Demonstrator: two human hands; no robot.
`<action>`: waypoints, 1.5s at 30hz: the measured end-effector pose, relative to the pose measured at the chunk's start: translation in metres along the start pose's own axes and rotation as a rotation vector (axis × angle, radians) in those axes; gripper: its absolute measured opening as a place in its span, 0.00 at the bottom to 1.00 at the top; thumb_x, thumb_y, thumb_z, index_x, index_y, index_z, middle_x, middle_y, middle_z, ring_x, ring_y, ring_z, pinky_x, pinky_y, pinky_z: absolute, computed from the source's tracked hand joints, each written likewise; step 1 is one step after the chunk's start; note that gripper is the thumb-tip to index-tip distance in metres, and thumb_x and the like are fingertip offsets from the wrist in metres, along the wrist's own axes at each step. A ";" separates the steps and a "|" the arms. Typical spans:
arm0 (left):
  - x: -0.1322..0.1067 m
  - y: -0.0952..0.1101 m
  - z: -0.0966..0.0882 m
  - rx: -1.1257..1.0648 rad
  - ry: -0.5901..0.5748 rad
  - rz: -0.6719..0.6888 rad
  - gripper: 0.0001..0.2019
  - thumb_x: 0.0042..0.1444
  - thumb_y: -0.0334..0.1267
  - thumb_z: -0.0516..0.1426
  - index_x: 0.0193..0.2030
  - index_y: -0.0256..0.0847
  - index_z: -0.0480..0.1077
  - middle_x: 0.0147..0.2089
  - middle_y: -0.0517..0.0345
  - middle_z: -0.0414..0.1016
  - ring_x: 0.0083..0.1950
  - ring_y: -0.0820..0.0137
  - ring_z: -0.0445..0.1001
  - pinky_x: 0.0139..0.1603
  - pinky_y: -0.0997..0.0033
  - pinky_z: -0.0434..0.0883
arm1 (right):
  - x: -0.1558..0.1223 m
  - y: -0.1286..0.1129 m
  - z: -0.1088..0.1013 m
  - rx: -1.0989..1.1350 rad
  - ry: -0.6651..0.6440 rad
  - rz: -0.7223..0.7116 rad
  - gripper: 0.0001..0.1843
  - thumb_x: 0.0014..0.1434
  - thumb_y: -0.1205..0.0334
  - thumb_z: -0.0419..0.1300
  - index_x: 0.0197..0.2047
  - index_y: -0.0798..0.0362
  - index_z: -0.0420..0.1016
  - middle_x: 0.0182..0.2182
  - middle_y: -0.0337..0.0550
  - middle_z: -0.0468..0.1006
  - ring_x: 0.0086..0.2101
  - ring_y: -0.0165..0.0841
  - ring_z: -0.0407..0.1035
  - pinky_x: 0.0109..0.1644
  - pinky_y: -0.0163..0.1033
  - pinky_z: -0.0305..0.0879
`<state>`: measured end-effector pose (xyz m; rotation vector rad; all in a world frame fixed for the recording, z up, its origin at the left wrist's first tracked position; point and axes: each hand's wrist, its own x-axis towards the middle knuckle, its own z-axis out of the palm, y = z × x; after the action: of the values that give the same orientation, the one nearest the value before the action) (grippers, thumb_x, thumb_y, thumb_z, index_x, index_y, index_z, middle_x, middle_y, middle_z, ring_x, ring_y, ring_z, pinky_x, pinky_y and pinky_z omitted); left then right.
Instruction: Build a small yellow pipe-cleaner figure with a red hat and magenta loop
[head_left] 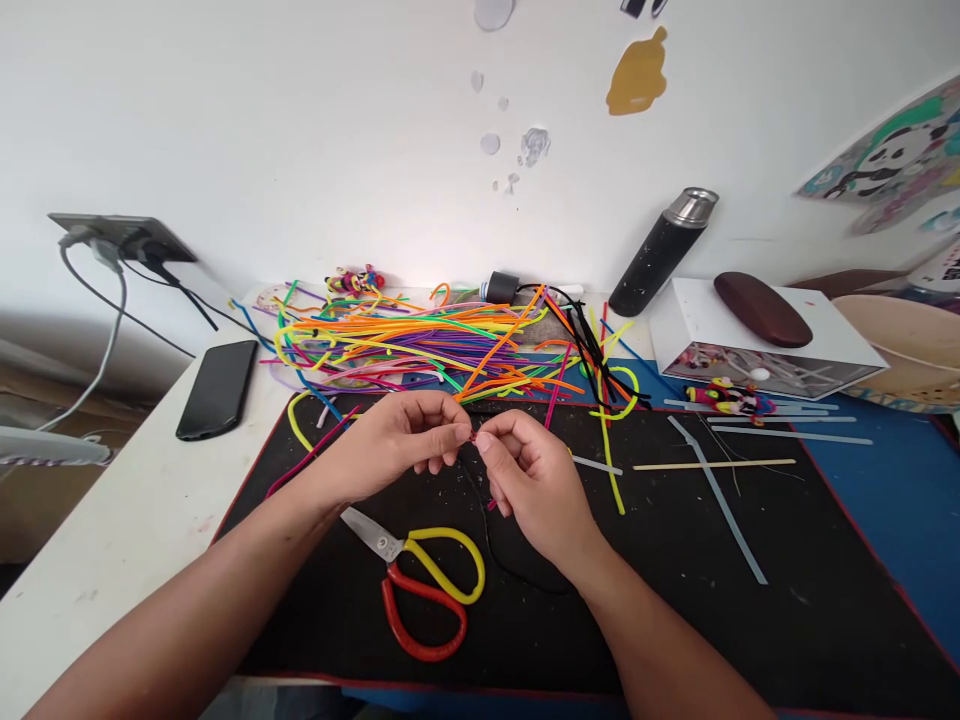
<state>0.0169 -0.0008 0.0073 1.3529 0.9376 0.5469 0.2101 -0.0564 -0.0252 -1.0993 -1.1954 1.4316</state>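
Over the black mat, my left hand [409, 440] and my right hand [532, 480] meet with their fingertips nearly touching. Both are closed in a pinch on a short bit of red pipe cleaner [473, 437], mostly covered by the fingers. Scissors [394, 545] with one yellow and one red handle lie partly spread below my left hand. A thin black cord [491, 550] trails on the mat beneath my right hand. Behind the hands spreads a heap of coloured pipe cleaners [420, 345], orange, purple, yellow and pink among them.
A phone [217, 390] lies on the left. At the back right stand a black thermos [664, 252] and a white box [694, 310] carrying a dark red case [763, 308]. Glue sticks [724, 510] and a wooden stick [712, 465] lie on the mat's right [817, 600].
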 end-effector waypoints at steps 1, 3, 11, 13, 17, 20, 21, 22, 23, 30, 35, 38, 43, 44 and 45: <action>0.000 -0.001 -0.001 -0.008 -0.016 -0.007 0.16 0.60 0.50 0.68 0.38 0.38 0.75 0.28 0.63 0.74 0.27 0.76 0.69 0.25 0.79 0.62 | 0.000 0.000 0.000 0.003 0.002 -0.001 0.15 0.70 0.48 0.63 0.38 0.50 0.72 0.20 0.28 0.67 0.16 0.25 0.58 0.19 0.31 0.57; 0.000 -0.002 -0.003 -0.012 -0.048 -0.022 0.16 0.60 0.49 0.68 0.40 0.38 0.75 0.30 0.62 0.76 0.27 0.76 0.70 0.25 0.79 0.62 | 0.000 0.000 0.000 0.009 0.002 0.002 0.16 0.70 0.47 0.63 0.38 0.50 0.72 0.19 0.28 0.67 0.16 0.25 0.58 0.19 0.31 0.57; 0.000 -0.003 0.000 -0.038 -0.033 0.001 0.15 0.62 0.49 0.67 0.37 0.38 0.75 0.29 0.62 0.75 0.28 0.76 0.70 0.26 0.79 0.63 | -0.001 0.001 0.001 0.011 -0.006 0.006 0.16 0.70 0.47 0.64 0.38 0.50 0.73 0.20 0.29 0.67 0.17 0.25 0.58 0.19 0.30 0.55; 0.000 -0.003 0.000 -0.043 -0.022 -0.001 0.15 0.61 0.48 0.67 0.37 0.38 0.75 0.28 0.63 0.74 0.27 0.76 0.70 0.26 0.79 0.63 | -0.001 0.000 0.001 0.010 -0.010 0.007 0.15 0.70 0.48 0.64 0.38 0.50 0.73 0.20 0.29 0.67 0.17 0.25 0.58 0.19 0.30 0.55; -0.001 -0.002 -0.002 -0.017 -0.013 -0.014 0.13 0.60 0.46 0.67 0.37 0.38 0.75 0.28 0.63 0.74 0.27 0.77 0.70 0.26 0.80 0.63 | -0.001 0.000 0.001 0.015 -0.012 0.015 0.15 0.70 0.48 0.64 0.39 0.51 0.73 0.19 0.28 0.67 0.17 0.24 0.58 0.19 0.30 0.56; -0.002 0.001 -0.003 0.021 -0.043 -0.044 0.15 0.58 0.48 0.68 0.36 0.38 0.74 0.28 0.63 0.74 0.27 0.76 0.70 0.26 0.79 0.64 | -0.001 -0.001 0.001 0.016 -0.004 0.023 0.16 0.70 0.47 0.64 0.39 0.51 0.74 0.19 0.28 0.66 0.17 0.25 0.58 0.19 0.30 0.57; -0.002 0.002 -0.003 0.032 -0.052 -0.055 0.16 0.58 0.49 0.69 0.36 0.38 0.74 0.27 0.63 0.74 0.27 0.75 0.70 0.26 0.79 0.64 | -0.001 -0.001 0.002 0.014 -0.002 0.025 0.16 0.70 0.46 0.64 0.39 0.51 0.74 0.19 0.28 0.66 0.17 0.25 0.58 0.19 0.30 0.57; -0.002 0.003 -0.003 0.041 -0.057 -0.064 0.17 0.57 0.50 0.69 0.36 0.38 0.74 0.27 0.63 0.74 0.27 0.75 0.70 0.26 0.78 0.64 | -0.001 -0.002 0.002 0.010 -0.003 0.026 0.16 0.70 0.46 0.64 0.39 0.51 0.74 0.19 0.28 0.66 0.17 0.25 0.58 0.19 0.30 0.58; -0.002 0.004 -0.002 0.046 -0.059 -0.069 0.17 0.57 0.51 0.69 0.36 0.38 0.74 0.27 0.63 0.73 0.27 0.75 0.70 0.26 0.78 0.65 | -0.001 -0.002 0.002 0.005 -0.006 0.027 0.16 0.70 0.46 0.64 0.39 0.51 0.74 0.19 0.28 0.66 0.17 0.25 0.59 0.20 0.30 0.58; 0.000 0.003 -0.001 0.053 -0.060 -0.080 0.18 0.57 0.52 0.68 0.36 0.38 0.75 0.27 0.63 0.73 0.27 0.75 0.70 0.26 0.78 0.64 | -0.001 -0.003 0.001 -0.029 -0.003 0.031 0.15 0.69 0.47 0.63 0.37 0.49 0.72 0.18 0.28 0.66 0.16 0.26 0.58 0.20 0.31 0.57; 0.000 0.001 -0.001 0.034 -0.073 -0.081 0.16 0.58 0.50 0.67 0.36 0.38 0.75 0.28 0.62 0.74 0.27 0.75 0.71 0.26 0.78 0.64 | -0.001 -0.004 0.001 -0.028 -0.006 0.028 0.14 0.68 0.50 0.63 0.36 0.49 0.71 0.18 0.28 0.65 0.16 0.25 0.58 0.20 0.31 0.56; 0.000 0.000 -0.001 0.020 -0.085 -0.089 0.14 0.57 0.48 0.67 0.36 0.38 0.75 0.28 0.63 0.74 0.27 0.75 0.71 0.26 0.78 0.64 | -0.001 -0.005 0.001 -0.034 -0.009 0.033 0.13 0.68 0.51 0.63 0.36 0.50 0.70 0.19 0.28 0.65 0.17 0.25 0.58 0.20 0.31 0.55; 0.001 0.002 -0.002 0.030 -0.092 -0.101 0.13 0.57 0.46 0.66 0.36 0.39 0.73 0.28 0.63 0.74 0.28 0.74 0.71 0.26 0.78 0.64 | -0.002 -0.003 0.003 -0.046 -0.019 0.044 0.13 0.67 0.51 0.63 0.36 0.50 0.70 0.19 0.28 0.66 0.17 0.25 0.58 0.20 0.31 0.56; 0.001 0.002 -0.002 0.038 -0.098 -0.106 0.12 0.57 0.46 0.66 0.35 0.39 0.73 0.28 0.63 0.74 0.28 0.74 0.71 0.26 0.78 0.64 | -0.002 -0.002 0.003 -0.048 -0.023 0.049 0.13 0.67 0.51 0.63 0.36 0.50 0.70 0.19 0.28 0.66 0.17 0.26 0.58 0.21 0.31 0.56; 0.000 0.003 -0.003 0.047 -0.107 -0.112 0.12 0.56 0.45 0.66 0.35 0.39 0.73 0.27 0.63 0.74 0.28 0.74 0.71 0.26 0.78 0.64 | -0.002 -0.002 0.003 -0.051 -0.029 0.055 0.13 0.67 0.51 0.63 0.36 0.50 0.70 0.19 0.28 0.66 0.17 0.26 0.58 0.21 0.31 0.56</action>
<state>0.0154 0.0018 0.0103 1.3495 0.9375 0.3660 0.2079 -0.0587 -0.0229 -1.1577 -1.2361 1.4708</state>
